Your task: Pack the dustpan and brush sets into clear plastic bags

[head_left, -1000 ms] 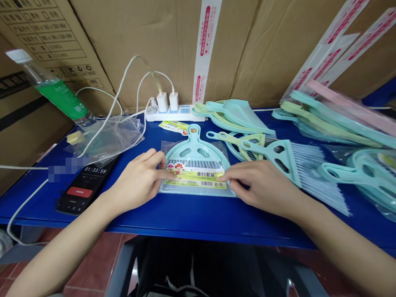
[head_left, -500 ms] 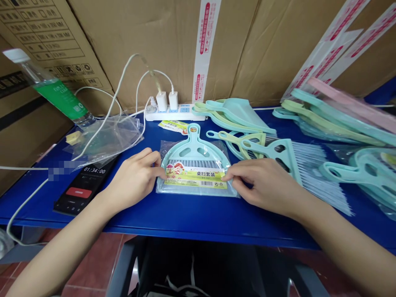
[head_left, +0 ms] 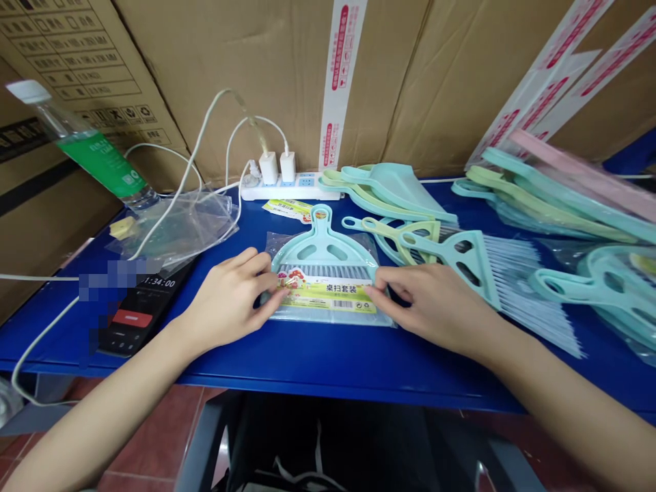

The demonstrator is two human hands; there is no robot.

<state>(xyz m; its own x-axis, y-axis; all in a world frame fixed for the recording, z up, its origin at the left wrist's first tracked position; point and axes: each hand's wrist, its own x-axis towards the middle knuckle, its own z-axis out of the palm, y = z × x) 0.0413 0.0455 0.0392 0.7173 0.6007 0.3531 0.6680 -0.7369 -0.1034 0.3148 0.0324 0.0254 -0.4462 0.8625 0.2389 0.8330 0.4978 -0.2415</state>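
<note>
A light blue dustpan with a brush (head_left: 322,254) lies in a clear plastic bag on the blue table, its handle pointing away from me. Across its lower part runs a yellow-green label (head_left: 335,298) with a mushroom picture. My left hand (head_left: 238,297) is at the bag's left edge, thumb and fingers closed on it near the label's end. At the right edge, my right hand (head_left: 425,304) pinches the bag with thumb and index finger beside the label's other end.
Loose brushes (head_left: 474,263) and stacked dustpans (head_left: 394,188) lie right and behind; bagged sets (head_left: 605,280) are further right. A power strip (head_left: 292,191) stands behind. On the left are a phone (head_left: 138,311), plastic bags (head_left: 189,229) and a bottle (head_left: 100,160).
My left thumb has moved right and down onto the label's left end. The fingers of my right hand have shifted slightly left over the label's right end.
</note>
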